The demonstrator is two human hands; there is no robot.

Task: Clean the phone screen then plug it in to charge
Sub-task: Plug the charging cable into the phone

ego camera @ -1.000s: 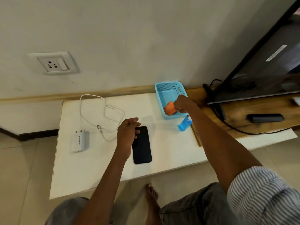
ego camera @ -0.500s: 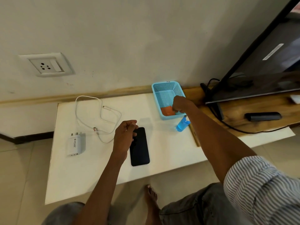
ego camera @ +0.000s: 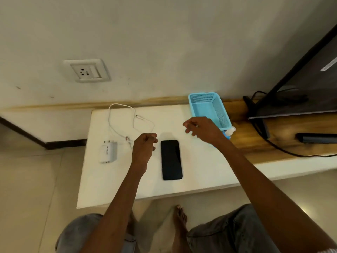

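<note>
The black phone (ego camera: 171, 159) lies face up on the white table (ego camera: 200, 179), dark screen showing. My left hand (ego camera: 145, 147) hovers just left of the phone's top end with its fingers curled and nothing in them. My right hand (ego camera: 200, 128) hangs above the table between the phone and the blue basket (ego camera: 209, 108), fingers apart and empty. A white charger adapter (ego camera: 108, 152) lies at the table's left, and the white cable (ego camera: 127, 121) loops loosely behind it. The wall socket (ego camera: 87, 71) sits above the table's left end. No cloth is visible.
A blue spray bottle (ego camera: 228, 133) peeks out behind my right wrist beside the basket. To the right a TV (ego camera: 300, 79) stands on a wooden shelf (ego camera: 255, 143) with black cords and a dark bar (ego camera: 317, 137). My bare foot (ego camera: 179, 220) is under the table's front edge.
My right hand has let go of the orange cloth in the basket and drawn back left toward the phone. My left hand has shifted off the phone to its left.
</note>
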